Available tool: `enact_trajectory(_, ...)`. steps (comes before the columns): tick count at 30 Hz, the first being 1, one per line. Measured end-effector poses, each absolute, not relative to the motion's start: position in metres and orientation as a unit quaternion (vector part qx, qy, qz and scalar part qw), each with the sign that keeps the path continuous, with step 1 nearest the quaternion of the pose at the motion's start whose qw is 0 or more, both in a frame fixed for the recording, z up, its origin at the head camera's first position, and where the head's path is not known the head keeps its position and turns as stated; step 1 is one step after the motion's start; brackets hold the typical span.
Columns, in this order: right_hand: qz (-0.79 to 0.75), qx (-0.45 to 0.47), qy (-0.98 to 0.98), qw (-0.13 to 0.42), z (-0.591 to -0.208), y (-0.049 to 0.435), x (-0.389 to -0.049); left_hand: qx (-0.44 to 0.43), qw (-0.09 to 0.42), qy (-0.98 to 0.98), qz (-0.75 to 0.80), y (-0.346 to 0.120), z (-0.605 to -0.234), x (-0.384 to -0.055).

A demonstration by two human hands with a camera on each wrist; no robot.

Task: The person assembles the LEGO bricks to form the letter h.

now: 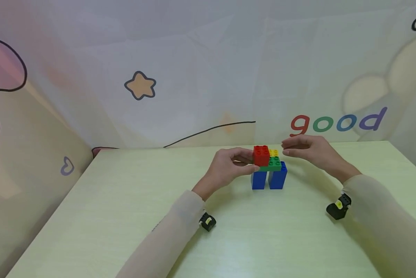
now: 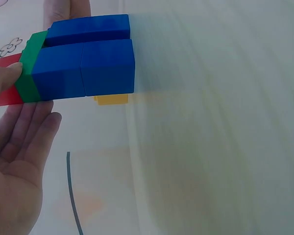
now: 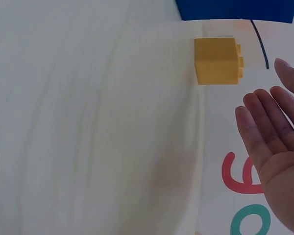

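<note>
Two blue block columns point(image 1: 277, 178) stand side by side on the table, bridged by a green block point(image 1: 274, 163). A red block point(image 1: 261, 155) sits atop the green one at its left end. My left hand point(image 1: 225, 166) pinches the red block, its thumb point(image 2: 12, 73) at the seam with the green and its fingers behind. Behind the structure, a yellow block point(image 3: 216, 61) stands apart on the table, mostly hidden in the head view. To the right, my right hand point(image 1: 306, 150) hovers near the yellow block with relaxed fingers, holding nothing.
The pale table point(image 1: 152, 216) runs back to an upright printed sheet point(image 1: 201, 85) bearing a star and the word "good". A black wrist camera point(image 1: 207, 221) hangs at the left sleeve, another wrist camera point(image 1: 339, 206) at the right.
</note>
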State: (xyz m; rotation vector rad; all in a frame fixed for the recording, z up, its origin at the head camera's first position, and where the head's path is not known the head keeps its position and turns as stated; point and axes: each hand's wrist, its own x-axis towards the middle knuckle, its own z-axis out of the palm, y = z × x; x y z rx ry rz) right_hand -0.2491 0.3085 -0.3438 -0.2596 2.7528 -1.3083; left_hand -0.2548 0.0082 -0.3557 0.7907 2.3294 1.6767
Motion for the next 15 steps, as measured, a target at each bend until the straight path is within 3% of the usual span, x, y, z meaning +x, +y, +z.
enact_trajectory(15,-0.406,-0.096,0.907,0.063,-0.359,0.298,-0.268,0.271,0.087,0.778,0.561,0.006,-0.354,-0.255)
